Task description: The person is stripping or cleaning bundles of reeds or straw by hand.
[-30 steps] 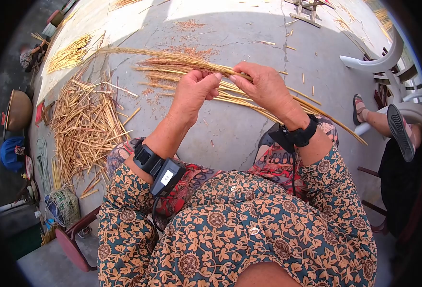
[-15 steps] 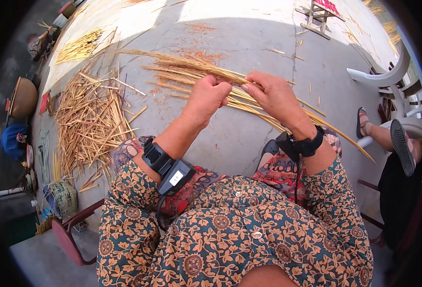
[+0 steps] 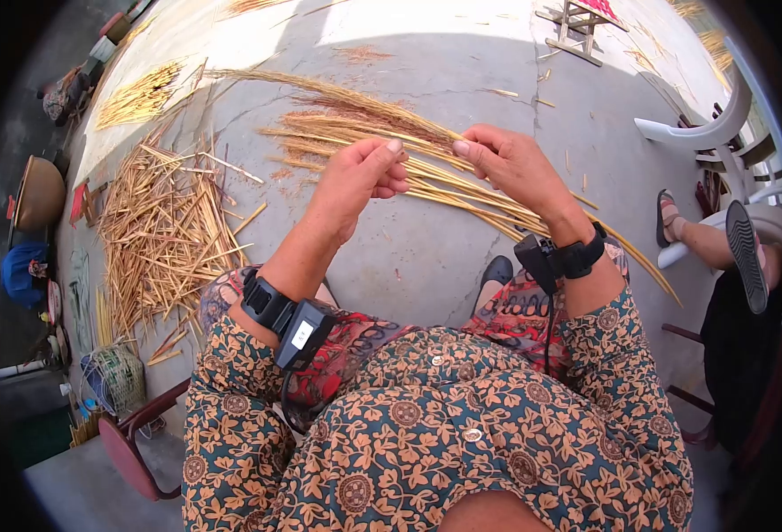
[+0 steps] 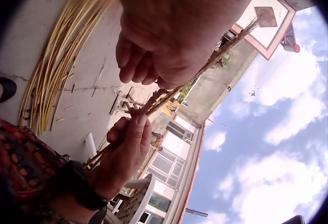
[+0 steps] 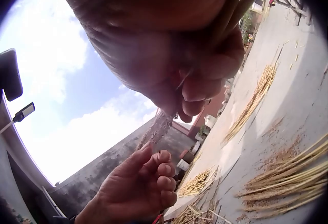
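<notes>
My right hand (image 3: pixel 520 173) pinches a thin bundle of seeded stalks (image 3: pixel 347 93) between thumb and fingers, its brushy heads stretching to the upper left. Beside the bundle, my left hand (image 3: pixel 355 177) is held up with loosely bent fingers and nothing visible in its grip. The right wrist view shows that left hand (image 5: pixel 138 188) palm up, its thumb close to the seed heads (image 5: pixel 156 132). In the left wrist view, the right hand (image 4: pixel 128 155) grips the bundle, which passes partly behind the left hand (image 4: pixel 169 29). Several long stalks (image 3: pixel 488 202) lie beneath on the ground.
A heap of short cut stalks (image 3: pixel 165 235) lies on the left, with another bundle (image 3: pixel 143 93) behind it. A wooden stool (image 3: pixel 577 34) stands at the back, a white chair (image 3: pixel 706 133) on the right. Another person's foot (image 3: pixel 744 257) shows near the right edge.
My left hand has come off the bundle and moved slightly down and left, its fingers loosening. My right hand still holds the stalks.
</notes>
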Available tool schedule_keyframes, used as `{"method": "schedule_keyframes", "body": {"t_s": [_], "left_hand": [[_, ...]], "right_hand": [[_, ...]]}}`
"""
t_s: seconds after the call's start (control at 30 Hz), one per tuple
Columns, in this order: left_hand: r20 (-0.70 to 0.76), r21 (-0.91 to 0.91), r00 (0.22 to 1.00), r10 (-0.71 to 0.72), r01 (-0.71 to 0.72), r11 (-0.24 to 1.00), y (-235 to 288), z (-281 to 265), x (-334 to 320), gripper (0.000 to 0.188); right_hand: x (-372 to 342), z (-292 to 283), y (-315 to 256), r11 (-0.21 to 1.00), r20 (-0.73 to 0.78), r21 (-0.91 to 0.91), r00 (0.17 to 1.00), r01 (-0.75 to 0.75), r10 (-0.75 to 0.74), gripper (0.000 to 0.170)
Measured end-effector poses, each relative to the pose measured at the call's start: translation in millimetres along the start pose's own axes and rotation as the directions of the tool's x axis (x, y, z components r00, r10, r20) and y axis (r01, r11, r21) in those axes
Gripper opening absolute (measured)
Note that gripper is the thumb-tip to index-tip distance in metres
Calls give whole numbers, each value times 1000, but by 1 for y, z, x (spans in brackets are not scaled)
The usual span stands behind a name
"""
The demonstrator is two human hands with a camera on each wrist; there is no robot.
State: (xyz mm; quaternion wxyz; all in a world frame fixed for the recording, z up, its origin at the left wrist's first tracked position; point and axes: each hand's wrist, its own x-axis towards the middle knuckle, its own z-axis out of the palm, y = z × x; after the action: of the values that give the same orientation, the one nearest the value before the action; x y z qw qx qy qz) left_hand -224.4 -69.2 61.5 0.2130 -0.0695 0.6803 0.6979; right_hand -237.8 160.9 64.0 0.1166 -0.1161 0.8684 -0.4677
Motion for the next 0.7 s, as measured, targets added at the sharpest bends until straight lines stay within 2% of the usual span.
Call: {"method": "schedule_keyframes", "body": {"t_s": [0.1,0.2,0.3,0.4,0.5,0.6,0.7], "left_hand": [[-150,-167,978,146,-170,971,-2,14,-2,24],[-74,-399,979,191,-205,894,-2,2,4,22],[-64,-394,985,163,-175,902,-2,-2,3,20],[-76,-292,989,127,-144,945,-1,-4,5,17],[-125,-225,986,109,-135,965,1,-4,3,17],[-133,-203,983,124,-149,968,2,-8,5,18],[-129,-179,985,118,-141,974,3,-7,4,21]], "right_hand": [[-2,-2,-2,994,125,102,992,-36,23,33],[0,-3,4,994,196,97,980,-52,32,31],[-4,-2,-4,989,185,136,982,-61,35,32],[-3,2,3,977,186,211,983,-28,-12,35],[-2,4,6,996,169,84,984,38,-52,38],[-2,11,9,979,53,29,978,202,-203,39],[-2,8,5,988,50,-3,987,156,-156,37]]}}
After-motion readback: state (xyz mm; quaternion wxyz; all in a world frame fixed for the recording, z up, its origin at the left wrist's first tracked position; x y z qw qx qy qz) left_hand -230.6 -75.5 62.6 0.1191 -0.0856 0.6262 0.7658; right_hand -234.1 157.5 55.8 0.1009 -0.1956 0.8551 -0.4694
